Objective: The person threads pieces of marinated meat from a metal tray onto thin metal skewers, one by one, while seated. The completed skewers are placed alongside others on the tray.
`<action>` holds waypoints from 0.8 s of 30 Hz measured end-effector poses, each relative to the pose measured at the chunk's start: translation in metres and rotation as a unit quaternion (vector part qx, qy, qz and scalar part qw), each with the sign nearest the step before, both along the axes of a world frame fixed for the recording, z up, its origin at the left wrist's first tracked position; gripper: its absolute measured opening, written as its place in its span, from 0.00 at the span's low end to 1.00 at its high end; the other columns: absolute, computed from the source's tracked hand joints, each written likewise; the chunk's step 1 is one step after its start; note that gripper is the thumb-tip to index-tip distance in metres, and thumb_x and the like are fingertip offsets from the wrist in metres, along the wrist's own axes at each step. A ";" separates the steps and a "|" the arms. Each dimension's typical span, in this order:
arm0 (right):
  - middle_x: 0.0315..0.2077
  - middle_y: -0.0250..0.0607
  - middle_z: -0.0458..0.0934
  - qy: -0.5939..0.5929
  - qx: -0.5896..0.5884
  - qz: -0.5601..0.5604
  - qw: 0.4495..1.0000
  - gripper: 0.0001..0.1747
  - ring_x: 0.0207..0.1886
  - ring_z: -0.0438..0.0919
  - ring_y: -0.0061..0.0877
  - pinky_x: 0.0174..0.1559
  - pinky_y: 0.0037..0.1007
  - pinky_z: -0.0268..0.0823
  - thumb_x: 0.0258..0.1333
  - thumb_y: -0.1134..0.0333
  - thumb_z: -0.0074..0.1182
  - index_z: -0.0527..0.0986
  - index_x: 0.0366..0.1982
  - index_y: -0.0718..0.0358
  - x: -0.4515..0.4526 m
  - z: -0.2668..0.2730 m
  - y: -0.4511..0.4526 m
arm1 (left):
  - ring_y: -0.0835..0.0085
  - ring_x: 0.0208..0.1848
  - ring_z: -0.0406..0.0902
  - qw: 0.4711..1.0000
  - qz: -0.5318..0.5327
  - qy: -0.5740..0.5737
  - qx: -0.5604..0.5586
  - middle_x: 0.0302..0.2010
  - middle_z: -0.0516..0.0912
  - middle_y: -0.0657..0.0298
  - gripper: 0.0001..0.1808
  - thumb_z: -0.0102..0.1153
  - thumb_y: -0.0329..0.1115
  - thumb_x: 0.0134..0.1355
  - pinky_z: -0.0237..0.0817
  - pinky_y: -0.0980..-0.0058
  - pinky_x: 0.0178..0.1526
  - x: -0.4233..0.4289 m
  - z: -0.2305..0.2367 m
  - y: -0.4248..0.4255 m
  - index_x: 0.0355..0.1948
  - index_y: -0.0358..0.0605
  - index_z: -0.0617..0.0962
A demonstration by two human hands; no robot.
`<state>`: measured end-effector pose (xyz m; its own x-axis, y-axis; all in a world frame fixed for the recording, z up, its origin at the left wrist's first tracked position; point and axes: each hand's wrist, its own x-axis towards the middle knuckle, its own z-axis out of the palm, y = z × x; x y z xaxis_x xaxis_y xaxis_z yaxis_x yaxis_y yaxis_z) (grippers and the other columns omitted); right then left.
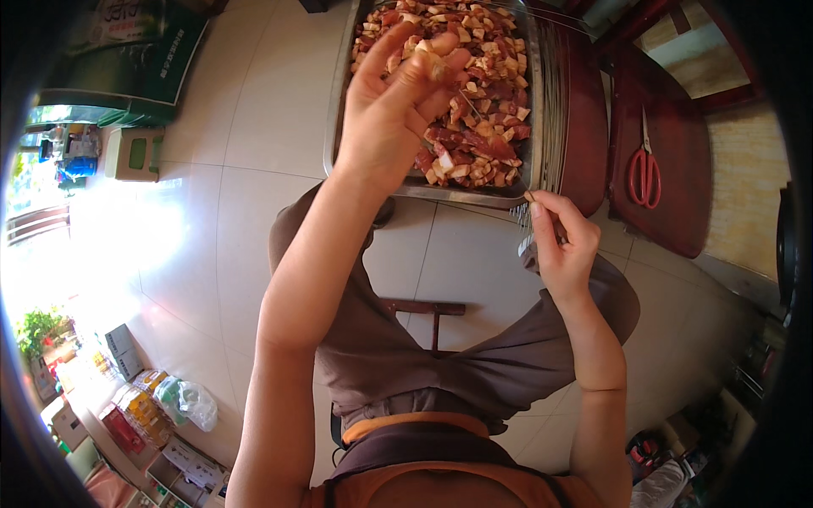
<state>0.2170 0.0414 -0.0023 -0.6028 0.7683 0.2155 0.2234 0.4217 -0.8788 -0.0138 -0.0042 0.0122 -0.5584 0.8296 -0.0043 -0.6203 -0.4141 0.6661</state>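
Observation:
A metal tray (422,192) full of cut, raw-looking meat pieces (486,143) lies before me. Over it, my left hand (403,98) has a pale piece of meat (435,63) between thumb and fingers. My right hand (565,238), beside the tray's near right corner, pinches the end of a thin skewer. Part of a thin skewer (471,105) shows over the meat, below the left fingers; whether it is the same one I cannot tell. A bundle of thin metal skewers (551,114) lies along the tray's right side.
Red-handled scissors (645,174) rest on a dark red wooden chair seat (683,190) at the right. A green-and-cream plastic stool (134,154) stands at the upper left. Boxes and clear plastic bags (198,405) are at the lower left. My knees flank the tray's near edge.

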 end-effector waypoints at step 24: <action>0.20 0.31 0.74 -0.012 0.034 -0.003 0.999 0.06 0.22 0.68 0.11 0.25 0.16 0.59 0.57 0.78 0.55 0.78 0.38 0.70 0.006 -0.005 0.001 | 0.68 0.47 0.81 0.982 -0.040 0.168 -0.070 0.45 0.81 0.56 0.29 0.51 0.26 0.67 0.75 0.70 0.50 0.003 -0.001 -0.002 0.66 0.31 0.57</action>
